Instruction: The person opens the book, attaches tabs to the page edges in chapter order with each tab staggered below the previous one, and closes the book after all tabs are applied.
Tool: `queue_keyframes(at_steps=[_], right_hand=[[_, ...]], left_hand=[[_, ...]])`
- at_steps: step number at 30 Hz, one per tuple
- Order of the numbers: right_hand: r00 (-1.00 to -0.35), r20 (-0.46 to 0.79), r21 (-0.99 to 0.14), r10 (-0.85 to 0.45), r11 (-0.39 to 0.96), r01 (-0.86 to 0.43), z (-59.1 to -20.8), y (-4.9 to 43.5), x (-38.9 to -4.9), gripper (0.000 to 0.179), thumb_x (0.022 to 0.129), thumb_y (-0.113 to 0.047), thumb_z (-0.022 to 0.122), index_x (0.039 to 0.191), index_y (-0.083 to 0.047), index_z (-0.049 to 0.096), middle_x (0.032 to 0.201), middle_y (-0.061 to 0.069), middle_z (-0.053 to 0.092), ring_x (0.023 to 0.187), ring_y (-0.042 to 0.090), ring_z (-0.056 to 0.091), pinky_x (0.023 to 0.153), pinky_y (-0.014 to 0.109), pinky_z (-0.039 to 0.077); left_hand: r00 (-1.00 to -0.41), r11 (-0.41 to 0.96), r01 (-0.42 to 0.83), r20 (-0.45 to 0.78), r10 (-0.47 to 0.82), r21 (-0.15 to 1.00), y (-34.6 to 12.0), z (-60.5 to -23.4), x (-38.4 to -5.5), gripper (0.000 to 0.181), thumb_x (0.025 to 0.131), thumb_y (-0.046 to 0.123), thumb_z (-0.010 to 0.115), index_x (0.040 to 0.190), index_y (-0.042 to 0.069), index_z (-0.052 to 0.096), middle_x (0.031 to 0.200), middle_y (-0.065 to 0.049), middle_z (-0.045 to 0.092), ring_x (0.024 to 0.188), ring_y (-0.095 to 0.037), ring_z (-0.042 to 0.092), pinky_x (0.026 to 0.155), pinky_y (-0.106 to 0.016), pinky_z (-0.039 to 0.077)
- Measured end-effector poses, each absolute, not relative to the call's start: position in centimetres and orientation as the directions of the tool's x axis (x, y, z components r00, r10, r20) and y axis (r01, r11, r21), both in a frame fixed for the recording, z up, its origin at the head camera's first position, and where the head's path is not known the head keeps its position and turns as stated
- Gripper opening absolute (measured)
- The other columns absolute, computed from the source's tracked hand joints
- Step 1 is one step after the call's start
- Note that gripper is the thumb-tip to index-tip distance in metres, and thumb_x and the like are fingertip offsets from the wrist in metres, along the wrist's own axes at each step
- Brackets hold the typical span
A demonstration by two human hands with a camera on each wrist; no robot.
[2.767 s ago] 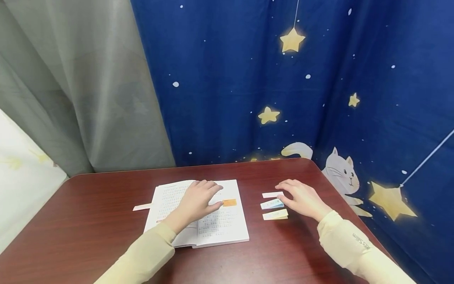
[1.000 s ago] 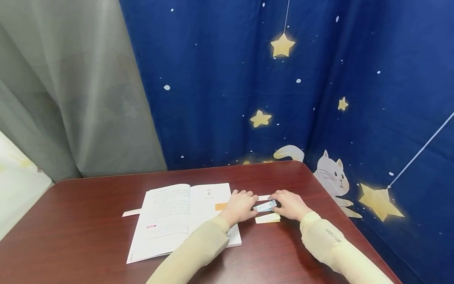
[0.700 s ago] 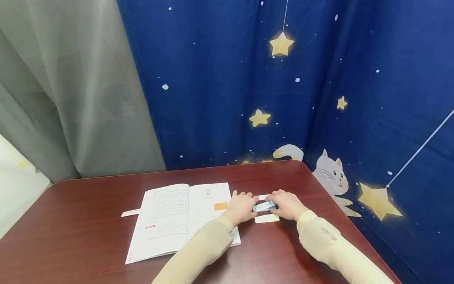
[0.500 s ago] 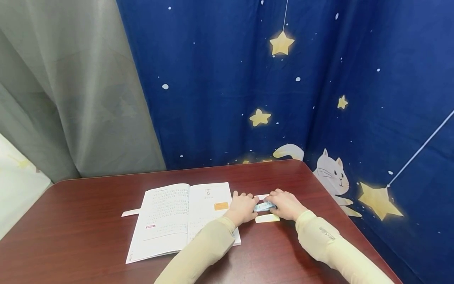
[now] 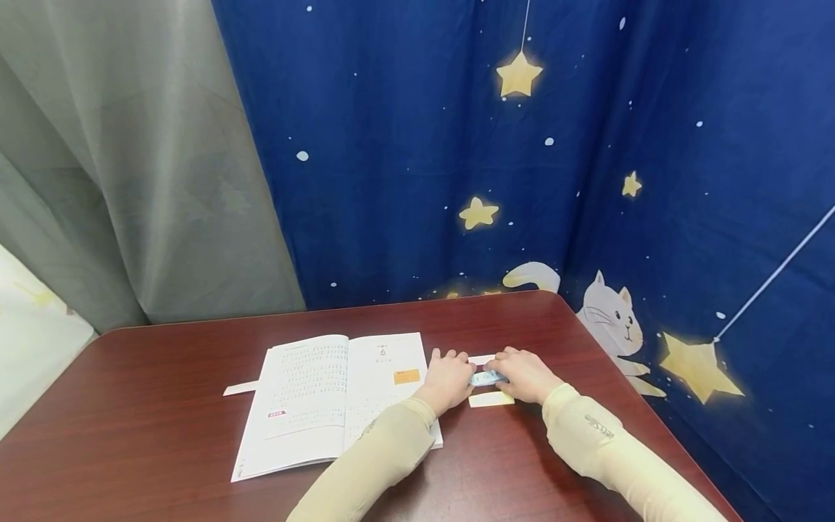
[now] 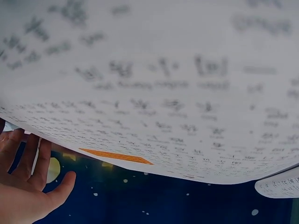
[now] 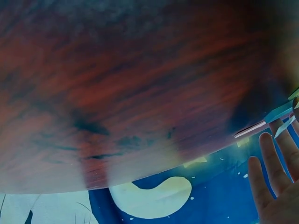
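Note:
A light-blue folded bookmark (image 5: 486, 378) is between my two hands, just right of the open book (image 5: 385, 417). My left hand (image 5: 449, 379) pinches its left end, the forearm crossing the right page. The thumb and fingers of my right hand (image 5: 527, 375) grip the right end. In the right wrist view, the blue bookmark (image 7: 279, 112) shows beside the right fingers (image 7: 273, 161). Behind it lies a white strip (image 5: 481, 359), partly covered by fingers. A pale yellow folded strip (image 5: 491, 399) lies in front. In the left wrist view, the left fingertips are cut off by the frame.
An orange strip (image 5: 406, 376) sits on the right page, and a white strip (image 5: 240, 388) sticks out from the book's left side. The brown table (image 5: 156, 406) ends at a rounded far edge, with a blue star-patterned curtain (image 5: 391, 145) behind.
My left hand has come from above the book to the blue bookmark's left end. My right hand has shifted slightly left onto its right end. The bookmark has turned a little and looks flatter.

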State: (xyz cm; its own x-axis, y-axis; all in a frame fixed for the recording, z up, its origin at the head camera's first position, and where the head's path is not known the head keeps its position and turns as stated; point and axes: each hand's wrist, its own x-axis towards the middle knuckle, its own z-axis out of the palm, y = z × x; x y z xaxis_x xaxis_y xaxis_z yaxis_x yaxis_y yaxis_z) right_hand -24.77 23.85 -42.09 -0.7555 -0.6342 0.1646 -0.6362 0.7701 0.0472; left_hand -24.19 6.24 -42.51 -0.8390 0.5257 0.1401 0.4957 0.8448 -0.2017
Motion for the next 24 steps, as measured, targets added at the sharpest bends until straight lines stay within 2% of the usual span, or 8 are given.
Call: queue_keyframes(at_steps=[15, 24], right_hand=[[-0.764, 0.149, 0.026, -0.627, 0.775, -0.631, -41.89, 23.61, -24.64, 0.023, 0.076, -0.013, 0.068, 0.099, -0.012, 0.069, 0.09, 0.002, 0.067, 0.078, 0.018, 0.055, 0.069, 0.035, 0.049], [-0.771, 0.122, 0.051, -0.625, 0.78, -0.624, -41.71, 23.77, -24.52, 0.028, 0.076, -0.02, 0.071, 0.103, -0.012, 0.068, 0.095, 0.002, 0.067, 0.081, 0.018, 0.055, 0.071, 0.035, 0.048]], left_hand=[[-0.818, 0.834, 0.514, 0.178, 0.547, -0.202, 6.29, -42.6, -24.18, 0.016, 0.077, 0.036, 0.066, 0.085, 0.023, 0.07, 0.09, 0.006, 0.058, 0.091, -0.014, 0.053, 0.082, -0.039, 0.039], [-0.772, 0.802, 0.55, 0.226, 0.595, -0.233, 6.38, -42.43, -24.01, 0.017, 0.074, 0.035, 0.065, 0.08, 0.02, 0.068, 0.092, 0.006, 0.057, 0.095, -0.015, 0.051, 0.093, -0.046, 0.036]])
